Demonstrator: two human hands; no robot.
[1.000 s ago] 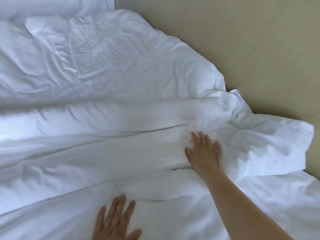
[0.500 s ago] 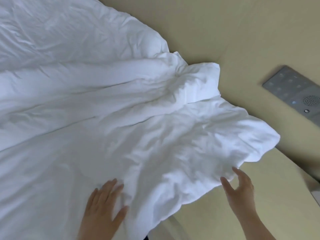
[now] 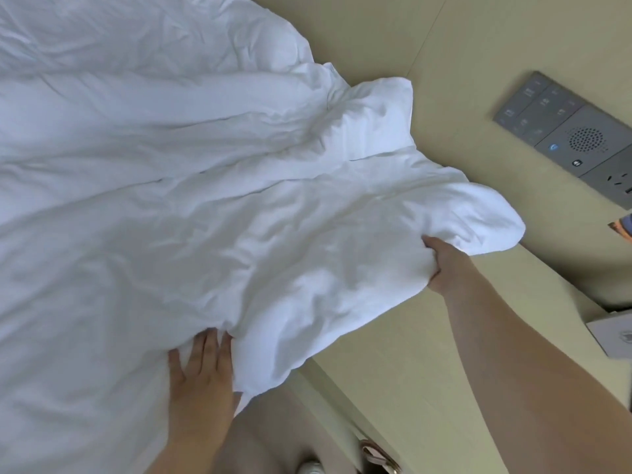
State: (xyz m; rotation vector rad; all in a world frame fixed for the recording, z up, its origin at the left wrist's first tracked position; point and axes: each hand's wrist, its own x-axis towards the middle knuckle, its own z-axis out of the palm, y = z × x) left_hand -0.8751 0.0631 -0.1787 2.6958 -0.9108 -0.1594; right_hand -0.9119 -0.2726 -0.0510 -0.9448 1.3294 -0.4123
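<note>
A crumpled white duvet (image 3: 178,206) covers the bed and fills the left and middle of the head view. Its near right corner hangs over the bed's edge. My right hand (image 3: 441,265) grips that corner, with the fingers buried in the cloth and only the back of the hand showing. My left hand (image 3: 201,367) lies on the duvet at the bottom, fingers straight and pointing away from me, their tips pushed into a fold.
A beige padded headboard wall (image 3: 444,39) runs along the right. On it sits a grey control panel (image 3: 567,135) with buttons, a speaker grille and sockets. A beige ledge (image 3: 403,354) lies under my right forearm, with a white card (image 3: 615,330) at its right end.
My right hand has moved forward and taken hold of the duvet corner, which it only reached towards before. My left hand has slid further forward on the duvet. The view has swung right.
</note>
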